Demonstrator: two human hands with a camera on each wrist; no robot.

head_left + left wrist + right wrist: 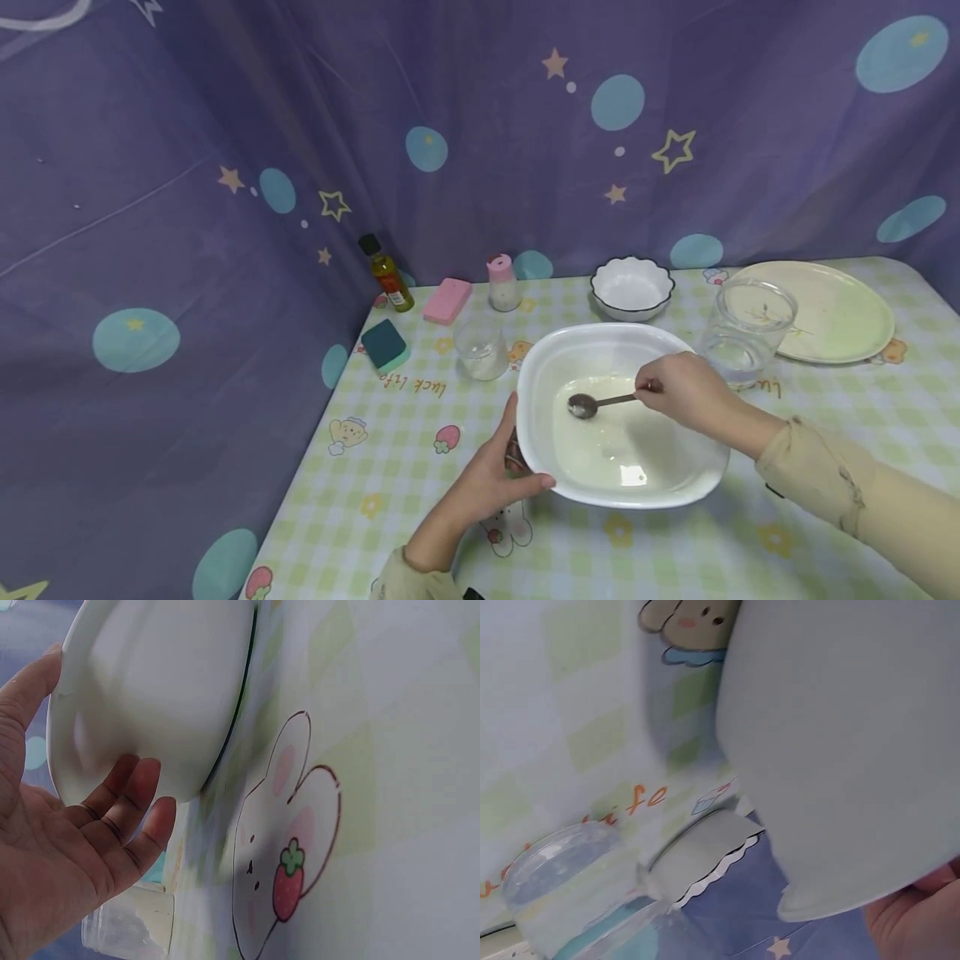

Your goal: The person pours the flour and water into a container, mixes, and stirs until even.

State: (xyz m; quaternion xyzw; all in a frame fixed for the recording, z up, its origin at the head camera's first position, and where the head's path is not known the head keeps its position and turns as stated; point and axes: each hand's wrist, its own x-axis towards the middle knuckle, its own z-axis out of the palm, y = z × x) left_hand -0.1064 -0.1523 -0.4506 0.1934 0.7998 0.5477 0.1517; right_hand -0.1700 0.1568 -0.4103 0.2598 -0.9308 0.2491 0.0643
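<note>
A white, rounded-rectangular basin [626, 497] sits in front of me with pale, glossy liquid [600, 454] across its bottom. My left hand [487, 483] holds it at the near left rim, thumb on the edge. In the left wrist view, the fingers of that hand [67, 862] bend against the basin's outer wall [165, 690]. Over the basin, my right hand [686, 392] pinches the handle of a dark metal spoon [617, 399], whose bowl is down at the liquid. The right wrist view shows mostly the basin's outside [847, 750]; the spoon is hidden there.
A clear glass jar [750, 325] stands close beyond the right hand, by an oval plate [847, 312]. Behind the basin is a scalloped bowl [632, 287]. At left are a clear cup [482, 350], pink-topped shaker [503, 287], pink sponge [447, 301], green sponge [386, 346] and oil bottle [388, 277].
</note>
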